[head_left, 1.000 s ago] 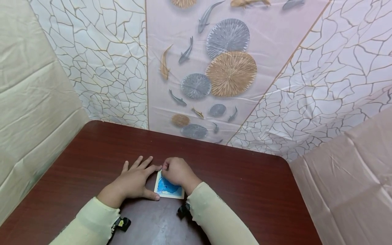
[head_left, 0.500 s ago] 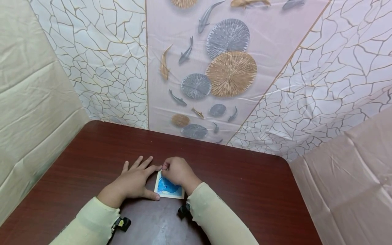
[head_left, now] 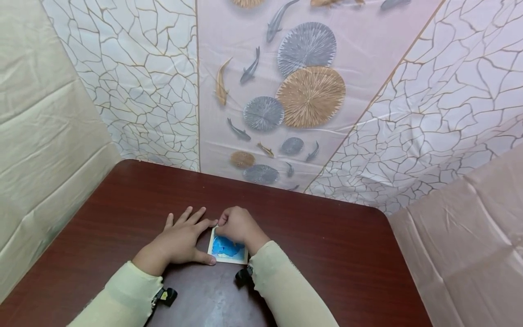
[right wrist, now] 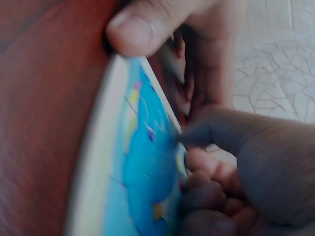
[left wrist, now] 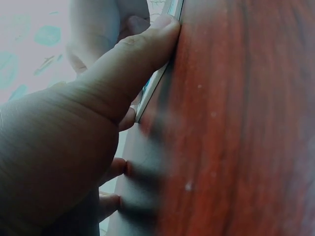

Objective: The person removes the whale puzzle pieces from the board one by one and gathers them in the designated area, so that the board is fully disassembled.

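Note:
A small square puzzle board (head_left: 229, 259), blue picture in a pale frame, lies flat on the brown table. Thin cut lines cross its picture in the right wrist view. My left hand (head_left: 180, 243) lies spread along its left side, fingers straight. The left thumb (left wrist: 165, 29) touches the near left corner, and the index fingertip is at the far left corner. Over the far part of the board, my right hand (head_left: 241, 229) has its fingers curled. Its thumb (right wrist: 202, 135) meets the picture near the far edge, pinching there against the fingers. Whether a loose piece is between them is hidden.
The dark brown table (head_left: 327, 254) reaches back to a patterned cloth wall (head_left: 261, 145). Plain beige cloth (head_left: 53, 150) hangs at the left, and more cloth hangs at the right. Each wrist wears a small black camera (head_left: 165, 296).
The head view has shifted slightly. Both hands and the puzzle board keep nearly the same places relative to each other.

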Demonstrator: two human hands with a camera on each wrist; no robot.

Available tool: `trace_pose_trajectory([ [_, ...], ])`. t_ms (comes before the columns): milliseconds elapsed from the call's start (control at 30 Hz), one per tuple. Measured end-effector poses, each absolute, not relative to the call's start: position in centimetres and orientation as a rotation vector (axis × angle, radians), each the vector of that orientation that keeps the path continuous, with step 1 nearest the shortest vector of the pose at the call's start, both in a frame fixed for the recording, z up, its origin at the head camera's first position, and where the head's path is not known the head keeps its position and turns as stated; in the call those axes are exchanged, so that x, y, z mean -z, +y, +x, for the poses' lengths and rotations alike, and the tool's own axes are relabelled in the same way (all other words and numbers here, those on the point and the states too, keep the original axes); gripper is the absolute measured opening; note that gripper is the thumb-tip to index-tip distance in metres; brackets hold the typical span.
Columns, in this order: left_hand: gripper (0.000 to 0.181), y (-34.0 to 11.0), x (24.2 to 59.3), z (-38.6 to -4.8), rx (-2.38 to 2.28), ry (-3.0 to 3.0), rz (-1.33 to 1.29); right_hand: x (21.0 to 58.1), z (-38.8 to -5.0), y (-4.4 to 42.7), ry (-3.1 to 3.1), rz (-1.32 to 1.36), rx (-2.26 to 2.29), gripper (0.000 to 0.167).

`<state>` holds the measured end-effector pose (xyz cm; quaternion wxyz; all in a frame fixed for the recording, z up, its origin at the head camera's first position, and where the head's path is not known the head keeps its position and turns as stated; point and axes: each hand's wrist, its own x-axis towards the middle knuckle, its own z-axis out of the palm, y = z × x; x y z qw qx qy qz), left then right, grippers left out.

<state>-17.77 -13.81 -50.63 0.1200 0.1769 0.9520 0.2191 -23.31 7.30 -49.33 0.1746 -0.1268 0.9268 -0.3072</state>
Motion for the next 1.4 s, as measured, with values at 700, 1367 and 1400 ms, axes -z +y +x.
trace_pose_trajectory([
  [700, 0.113, -13.75, 50.86, -17.86, -0.650, 2.777, 0.519, 48.62, -23.59, 7.75, 2.564, -0.452, 0.683, 0.034],
  [1367, 0.113, -13.66, 50.86, -17.81, -0.642, 2.792, 0.516, 48.55, -22.89, 8.25, 2.610, -0.555, 0.708, 0.034],
  [1400, 0.114, -13.64, 50.92, -17.84, -0.641, 2.792, 0.518, 48.64, -22.84, 8.33, 2.620, -0.560, 0.705, 0.035],
])
